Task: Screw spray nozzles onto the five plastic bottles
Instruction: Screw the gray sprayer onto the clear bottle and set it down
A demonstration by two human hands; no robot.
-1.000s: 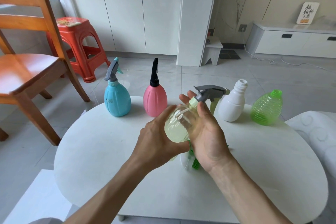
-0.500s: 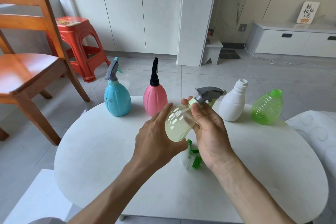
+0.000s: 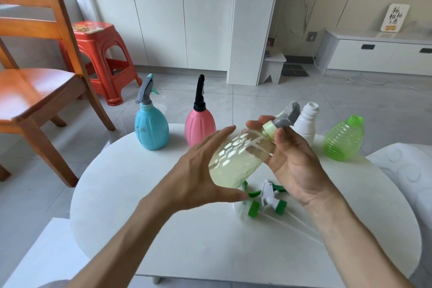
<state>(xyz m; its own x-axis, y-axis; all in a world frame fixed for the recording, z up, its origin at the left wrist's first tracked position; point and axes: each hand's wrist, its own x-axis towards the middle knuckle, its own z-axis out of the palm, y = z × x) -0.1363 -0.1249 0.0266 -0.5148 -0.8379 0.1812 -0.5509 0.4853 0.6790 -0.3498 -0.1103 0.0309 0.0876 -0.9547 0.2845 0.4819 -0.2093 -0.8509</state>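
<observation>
Probably a home living room: wardrobe doors [image 3: 163, 11], wooden chair [image 3: 35, 82], stool [image 3: 102, 54].

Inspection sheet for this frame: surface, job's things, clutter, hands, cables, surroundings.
Surface: white round table.
Job's things: blue bottle and pink bottle upright with nozzles on; white bottle and green bottle open-necked; clear yellowish bottle held tilted, grey nozzle on its neck; two loose white-and-green nozzles lying on the table.
Clutter: nothing seen.
Hands: left hand holds the bottle's body; right hand grips at its neck.
Cables: white cable on the floor.
Surroundings: wooden chair, red stool, white cabinets.
</observation>
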